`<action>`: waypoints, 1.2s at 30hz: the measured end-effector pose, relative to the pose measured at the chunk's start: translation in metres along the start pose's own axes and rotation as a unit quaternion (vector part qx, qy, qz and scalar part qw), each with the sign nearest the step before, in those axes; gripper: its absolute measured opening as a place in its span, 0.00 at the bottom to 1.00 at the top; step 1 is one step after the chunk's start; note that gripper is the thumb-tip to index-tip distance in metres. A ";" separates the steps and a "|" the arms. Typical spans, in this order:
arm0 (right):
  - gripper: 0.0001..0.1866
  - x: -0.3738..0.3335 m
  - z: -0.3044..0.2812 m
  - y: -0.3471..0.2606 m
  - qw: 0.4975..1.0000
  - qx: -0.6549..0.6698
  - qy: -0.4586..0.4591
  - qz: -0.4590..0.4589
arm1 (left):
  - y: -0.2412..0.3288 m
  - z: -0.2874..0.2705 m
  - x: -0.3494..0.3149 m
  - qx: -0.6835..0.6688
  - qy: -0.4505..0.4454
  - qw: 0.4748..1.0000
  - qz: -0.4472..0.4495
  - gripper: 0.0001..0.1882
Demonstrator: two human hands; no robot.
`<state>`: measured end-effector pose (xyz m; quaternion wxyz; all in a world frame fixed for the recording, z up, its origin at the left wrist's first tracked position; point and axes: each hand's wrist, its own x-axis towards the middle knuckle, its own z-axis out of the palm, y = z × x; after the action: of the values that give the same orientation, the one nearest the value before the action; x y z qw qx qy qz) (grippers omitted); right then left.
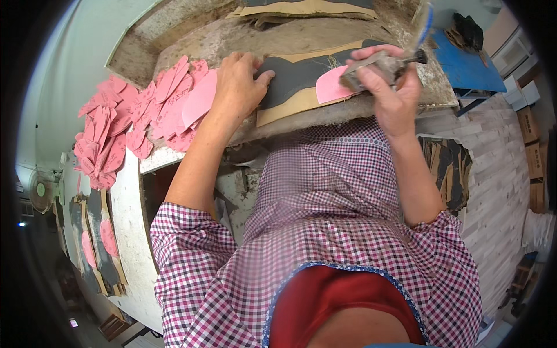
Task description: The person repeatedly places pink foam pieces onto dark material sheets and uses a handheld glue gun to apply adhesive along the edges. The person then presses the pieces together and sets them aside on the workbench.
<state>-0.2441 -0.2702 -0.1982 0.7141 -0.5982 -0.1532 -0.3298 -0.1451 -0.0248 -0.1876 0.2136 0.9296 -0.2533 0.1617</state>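
Observation:
A dark grey sheet (287, 78) with tan edges lies on the worn work surface in front of me. My left hand (239, 78) rests at its left end, fingers bent down and thumb apart, beside the loose pink pieces (200, 100). Over the sheet's right end lies a single rounded pink piece (332, 87). My right hand (394, 84) grips a worn, boxy metal hand tool (374, 72) with a dark knob and a blurred blue part above it. The tool covers the right end of that pink piece.
Several more pink pieces (101, 136) are heaped at the left. Dark and tan strips (98, 238) lie on the white table below them. Another stack of strips (445, 171) is at the right. Farther off stand a blue table (467, 64) and cardboard boxes (534, 159).

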 end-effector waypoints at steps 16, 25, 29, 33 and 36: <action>0.15 0.022 -0.071 -0.007 0.997 -0.049 0.063 -0.001 | 0.011 -0.010 -0.021 -0.596 -0.114 0.769 -0.201 0.31; 0.16 0.054 -0.051 -0.011 0.993 -0.076 0.067 -0.062 | -0.005 0.014 -0.030 -0.523 -0.078 0.831 -0.173 0.27; 0.18 0.077 -0.039 0.008 0.983 -0.149 0.059 -0.090 | 0.000 0.015 -0.032 -0.532 -0.050 0.824 -0.189 0.24; 0.18 0.084 -0.031 0.021 0.974 -0.211 0.041 -0.070 | 0.000 0.016 -0.032 -0.498 -0.045 0.851 -0.157 0.24; 0.18 0.074 -0.012 0.021 0.990 -0.130 0.055 -0.026 | 0.001 0.019 -0.034 -0.488 -0.017 0.861 -0.144 0.23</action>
<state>-0.1780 -0.3013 -0.1717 0.6288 -0.6629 -0.0849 -0.3974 -0.1698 -0.0210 -0.2178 0.6563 0.7352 -0.1667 -0.0306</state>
